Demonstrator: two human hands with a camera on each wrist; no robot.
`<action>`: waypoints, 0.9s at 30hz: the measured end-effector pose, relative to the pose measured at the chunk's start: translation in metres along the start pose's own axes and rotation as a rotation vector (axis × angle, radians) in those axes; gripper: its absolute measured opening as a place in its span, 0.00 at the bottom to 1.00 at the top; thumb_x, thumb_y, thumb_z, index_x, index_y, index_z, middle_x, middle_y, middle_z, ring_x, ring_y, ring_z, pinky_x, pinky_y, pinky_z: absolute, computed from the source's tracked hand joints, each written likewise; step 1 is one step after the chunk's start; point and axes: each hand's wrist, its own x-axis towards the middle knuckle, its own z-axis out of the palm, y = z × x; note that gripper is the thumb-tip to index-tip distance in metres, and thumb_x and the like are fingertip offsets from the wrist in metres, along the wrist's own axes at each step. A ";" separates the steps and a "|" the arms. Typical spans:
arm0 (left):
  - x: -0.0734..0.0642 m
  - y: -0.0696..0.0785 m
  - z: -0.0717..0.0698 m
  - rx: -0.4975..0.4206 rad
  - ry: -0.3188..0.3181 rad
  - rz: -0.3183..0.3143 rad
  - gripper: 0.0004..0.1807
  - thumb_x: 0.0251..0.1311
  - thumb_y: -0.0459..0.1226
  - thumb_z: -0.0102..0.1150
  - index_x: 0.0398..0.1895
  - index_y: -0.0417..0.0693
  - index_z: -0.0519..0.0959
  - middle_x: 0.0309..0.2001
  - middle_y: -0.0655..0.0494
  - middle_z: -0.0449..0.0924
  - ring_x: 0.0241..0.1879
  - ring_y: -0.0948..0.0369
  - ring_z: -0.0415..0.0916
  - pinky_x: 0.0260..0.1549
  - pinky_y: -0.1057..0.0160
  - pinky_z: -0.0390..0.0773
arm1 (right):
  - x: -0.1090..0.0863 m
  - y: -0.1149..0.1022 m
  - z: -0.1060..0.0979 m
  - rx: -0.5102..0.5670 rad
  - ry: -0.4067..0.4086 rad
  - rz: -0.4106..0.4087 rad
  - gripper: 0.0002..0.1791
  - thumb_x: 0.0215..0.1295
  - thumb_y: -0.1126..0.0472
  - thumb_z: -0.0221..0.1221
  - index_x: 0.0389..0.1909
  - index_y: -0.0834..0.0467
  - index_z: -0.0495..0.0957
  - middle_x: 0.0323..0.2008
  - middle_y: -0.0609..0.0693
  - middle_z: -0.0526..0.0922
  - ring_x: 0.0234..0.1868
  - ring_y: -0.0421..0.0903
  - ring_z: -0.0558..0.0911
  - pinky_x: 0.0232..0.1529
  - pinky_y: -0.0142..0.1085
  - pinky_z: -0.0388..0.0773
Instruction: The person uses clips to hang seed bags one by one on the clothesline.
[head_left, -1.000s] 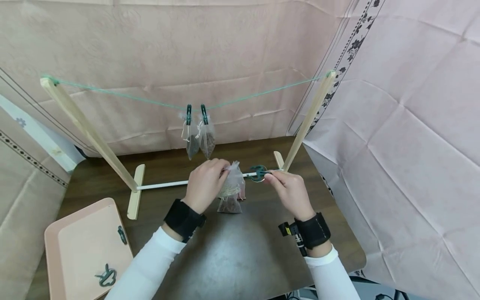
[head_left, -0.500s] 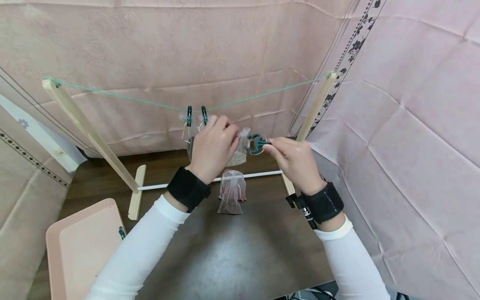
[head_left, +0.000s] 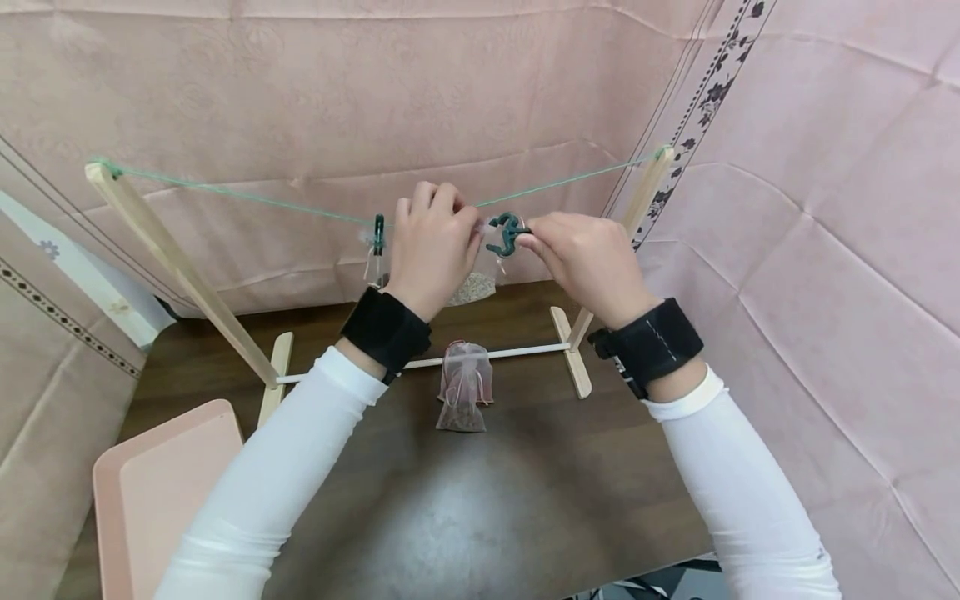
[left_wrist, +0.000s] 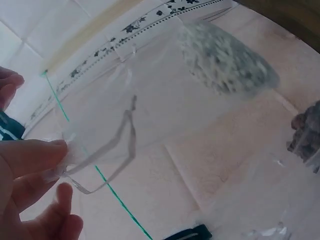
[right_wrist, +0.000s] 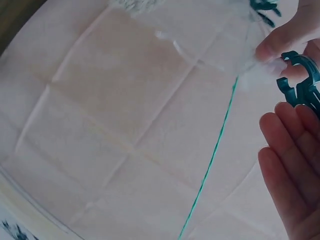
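My left hand pinches the gathered top of a sheer drawstring bag at the green cord. Pale greenish, seed-like bits fill the bag's bottom, and its ribbon loop hangs loose in the left wrist view. Just right of that hand, my right hand pinches a dark green spring clip by its handles. The clip's jaws are spread and face the bag's top. Another green clip hangs on the cord to the left; a second hanging clip is mostly hidden behind my left hand.
Two wooden posts hold up the cord, and a white rod joins their feet. More sheer bags lie at the rod on the brown table. At the left stands a pink tray, partly behind my left sleeve.
Both hands have risen from near the rod to the cord, carrying the bag and the spring clip. My left arm now covers the part of the tray where loose clips lay.
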 end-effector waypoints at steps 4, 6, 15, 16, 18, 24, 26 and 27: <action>0.005 -0.005 0.003 0.011 -0.029 -0.034 0.11 0.59 0.44 0.51 0.35 0.50 0.81 0.45 0.52 0.71 0.49 0.52 0.62 0.41 0.55 0.61 | 0.012 0.008 0.002 -0.056 -0.055 -0.010 0.14 0.63 0.50 0.51 0.27 0.56 0.77 0.20 0.45 0.76 0.19 0.43 0.73 0.19 0.35 0.66; 0.007 -0.006 0.004 0.005 -0.046 -0.046 0.11 0.60 0.44 0.50 0.34 0.51 0.81 0.48 0.52 0.72 0.52 0.52 0.61 0.44 0.54 0.61 | 0.018 0.011 0.004 -0.079 -0.075 -0.024 0.15 0.63 0.50 0.51 0.27 0.56 0.77 0.19 0.45 0.75 0.18 0.43 0.71 0.17 0.35 0.65; 0.020 -0.011 0.004 -0.050 -0.175 -0.098 0.08 0.60 0.43 0.51 0.35 0.53 0.79 0.37 0.58 0.80 0.45 0.57 0.69 0.48 0.54 0.60 | 0.041 0.019 0.014 -0.147 -0.137 -0.077 0.17 0.64 0.51 0.50 0.23 0.58 0.74 0.14 0.47 0.68 0.15 0.45 0.67 0.15 0.37 0.63; 0.021 -0.011 0.004 -0.053 -0.190 -0.105 0.08 0.60 0.43 0.52 0.35 0.53 0.79 0.35 0.58 0.80 0.43 0.57 0.71 0.48 0.53 0.60 | 0.043 0.020 0.015 -0.152 -0.150 -0.081 0.18 0.64 0.50 0.49 0.23 0.58 0.74 0.14 0.47 0.68 0.15 0.45 0.67 0.15 0.36 0.63; 0.022 -0.012 0.004 -0.053 -0.206 -0.114 0.08 0.60 0.43 0.52 0.35 0.53 0.79 0.32 0.58 0.80 0.40 0.58 0.72 0.47 0.53 0.61 | 0.046 0.021 0.018 -0.156 -0.175 -0.089 0.18 0.65 0.51 0.49 0.22 0.59 0.74 0.14 0.47 0.68 0.15 0.45 0.66 0.15 0.36 0.62; 0.023 -0.015 0.006 -0.067 -0.204 -0.100 0.07 0.60 0.41 0.52 0.35 0.53 0.80 0.32 0.58 0.78 0.36 0.58 0.71 0.46 0.54 0.64 | 0.053 0.024 0.026 -0.174 -0.211 -0.092 0.19 0.64 0.49 0.50 0.19 0.58 0.72 0.13 0.47 0.66 0.14 0.45 0.66 0.14 0.36 0.60; 0.023 -0.017 0.007 -0.072 -0.206 -0.096 0.07 0.59 0.40 0.52 0.34 0.52 0.80 0.33 0.58 0.78 0.36 0.58 0.71 0.45 0.54 0.64 | 0.054 0.023 0.029 -0.169 -0.223 -0.096 0.19 0.64 0.49 0.50 0.18 0.57 0.71 0.13 0.47 0.65 0.14 0.45 0.66 0.14 0.36 0.60; 0.023 -0.018 0.008 -0.073 -0.206 -0.094 0.07 0.59 0.40 0.52 0.34 0.52 0.80 0.34 0.58 0.77 0.36 0.58 0.71 0.45 0.54 0.64 | 0.055 0.023 0.030 -0.165 -0.230 -0.099 0.19 0.64 0.49 0.50 0.18 0.57 0.71 0.13 0.47 0.66 0.14 0.44 0.66 0.14 0.36 0.60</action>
